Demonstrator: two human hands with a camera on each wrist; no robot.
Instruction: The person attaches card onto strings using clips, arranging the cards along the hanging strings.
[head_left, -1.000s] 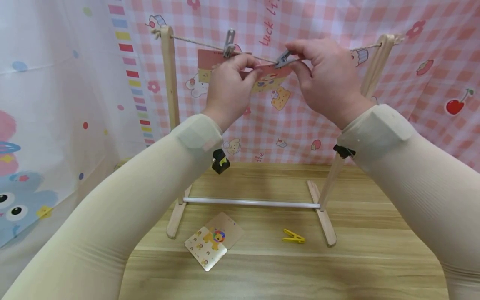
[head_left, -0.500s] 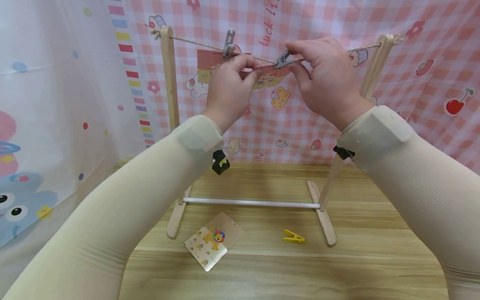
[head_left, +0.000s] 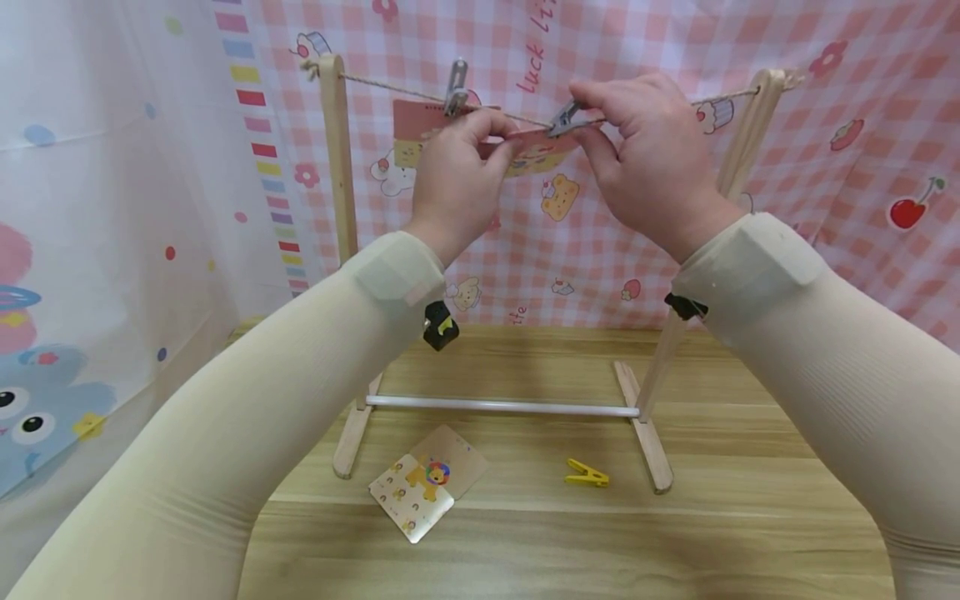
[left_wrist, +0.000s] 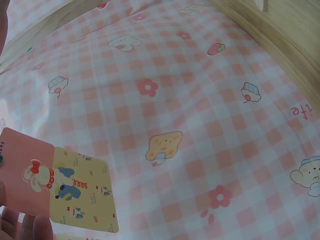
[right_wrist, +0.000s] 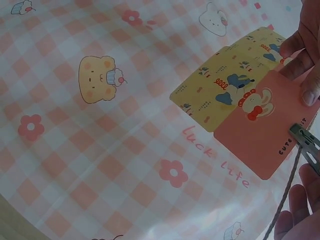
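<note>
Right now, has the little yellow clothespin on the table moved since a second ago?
No. In the head view, the yellow clothespin still lies just left of the rack's right wooden foot, turned the same way.

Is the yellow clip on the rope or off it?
Off: the yellow clip lies on the table, apart from the rope.

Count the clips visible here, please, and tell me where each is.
3: one standing gray clip on the rope, a second gray clip pinched by the right hand, and a yellow clip on the table. Others could be hidden.
</note>
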